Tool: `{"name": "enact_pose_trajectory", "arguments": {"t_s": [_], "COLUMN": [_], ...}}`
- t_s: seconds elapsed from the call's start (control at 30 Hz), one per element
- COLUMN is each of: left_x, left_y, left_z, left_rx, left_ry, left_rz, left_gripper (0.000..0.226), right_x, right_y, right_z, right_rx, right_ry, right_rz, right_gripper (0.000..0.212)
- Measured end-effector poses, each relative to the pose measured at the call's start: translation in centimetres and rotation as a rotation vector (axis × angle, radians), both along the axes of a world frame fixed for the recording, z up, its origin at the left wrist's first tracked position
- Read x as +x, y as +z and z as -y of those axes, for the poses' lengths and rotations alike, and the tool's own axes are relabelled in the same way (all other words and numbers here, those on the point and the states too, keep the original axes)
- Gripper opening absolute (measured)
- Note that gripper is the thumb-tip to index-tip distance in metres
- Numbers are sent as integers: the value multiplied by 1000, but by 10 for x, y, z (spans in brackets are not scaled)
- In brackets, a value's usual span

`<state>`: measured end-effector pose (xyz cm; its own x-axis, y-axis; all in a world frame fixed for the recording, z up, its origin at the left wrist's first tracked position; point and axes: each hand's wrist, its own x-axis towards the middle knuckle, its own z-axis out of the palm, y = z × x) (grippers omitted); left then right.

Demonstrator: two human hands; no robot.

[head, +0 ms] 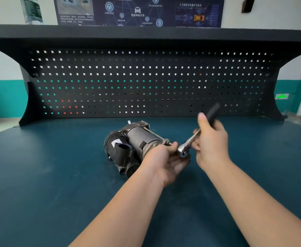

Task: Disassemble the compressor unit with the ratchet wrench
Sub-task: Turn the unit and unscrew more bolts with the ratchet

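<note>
Lying on its side in the middle of the frame is the compressor unit (128, 145), dark grey and black, on the blue-green table (48, 184). A thin metal rod (155, 134) runs along its top toward the right.

The left hand (165, 161) comes up from the bottom of the frame and sits at the right end of the compressor. Its thumb presses on top by the bolt end, and its fingers are curled underneath, cupping that end. How tight the hold is, I cannot tell.

The right hand (212, 143) is just to the right of it. Its fingers are wrapped round the ratchet wrench (194, 139), with the thumb pointing up along the black handle. The handle looks blurry and sticks up toward the upper right. The shiny round head of the wrench is low and left, right beside the left thumb and near the end of the compressor. Whether the head sits on a bolt is too hard to see.

Behind the table stands a black board full of little square holes (146, 82). Above it, at the top of the frame, hangs a dark blue poster (139, 11).
</note>
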<state>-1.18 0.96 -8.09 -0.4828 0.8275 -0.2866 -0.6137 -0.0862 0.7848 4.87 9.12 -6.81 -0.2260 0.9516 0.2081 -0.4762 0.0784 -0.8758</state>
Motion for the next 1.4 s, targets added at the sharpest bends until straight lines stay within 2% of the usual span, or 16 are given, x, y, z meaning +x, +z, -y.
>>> {"name": "enact_pose_trajectory", "arguments": {"t_s": [0.07, 0.1, 0.17, 0.23, 0.37, 0.43, 0.47, 0.57, 0.73, 0.8, 0.9, 1.07, 1.13, 1.2, 1.33, 1.4], "left_x": [0, -1, 0, 1, 3, 0, 0, 0, 1, 1, 2, 2, 0, -1, 1, 1], "left_y": [0, -1, -1, -1, -2, -3, -2, -2, -1, -1, -2, -4, -3, -1, 0, -1], "left_z": [-1, -2, -2, -2, 0, 1, 1, 0, -3, -4, -5, -4, -3, -3, -4, -4], "left_rx": [-11, -13, -17, -24, 15, 57, 61, 19, -7, -7, -21, 16, 25, 33, 34, 28], "left_ry": [-7, -6, -2, -10, -47, -40, -28, 10, 16, 10, 3, -13, 6, 38, 46, 36], "left_rz": [1, 4, 2, -14, -25, 0, 10, 32, 22, 11, -23, -15, 5, 48, 56, 39], "left_gripper": [15, 15, 15, 19, 24, 29, 30, 23, 16, 14, 17, 21, 21, 15, 9, 10], "right_x": [2, 1, -1, -3, -1, -4, -5, -4, 1, 0, -3, 3, 1, -2, 1, 1], "right_y": [-8, -12, -13, -6, 0, -6, -8, -5, -9, -13, -9, 0, -2, 0, -3, -11], "right_z": [-5, -6, -6, -3, 16, 26, 28, 22, 0, 1, 2, 17, 24, 21, -1, -2], "right_rx": [-510, -639, -614, -251, 863, 1164, 1182, 787, -524, -709, -396, 791, 900, 683, -397, -730], "right_ry": [140, 156, 147, 75, -109, -124, -138, -202, 117, 154, 69, -108, -113, -129, 98, 161], "right_rz": [-207, -260, -255, -170, 237, 320, 329, 217, -227, -314, -206, 270, 321, 226, -110, -230], "right_gripper": [25, 27, 28, 23, 14, 16, 17, 16, 25, 31, 22, 17, 15, 17, 25, 31]}}
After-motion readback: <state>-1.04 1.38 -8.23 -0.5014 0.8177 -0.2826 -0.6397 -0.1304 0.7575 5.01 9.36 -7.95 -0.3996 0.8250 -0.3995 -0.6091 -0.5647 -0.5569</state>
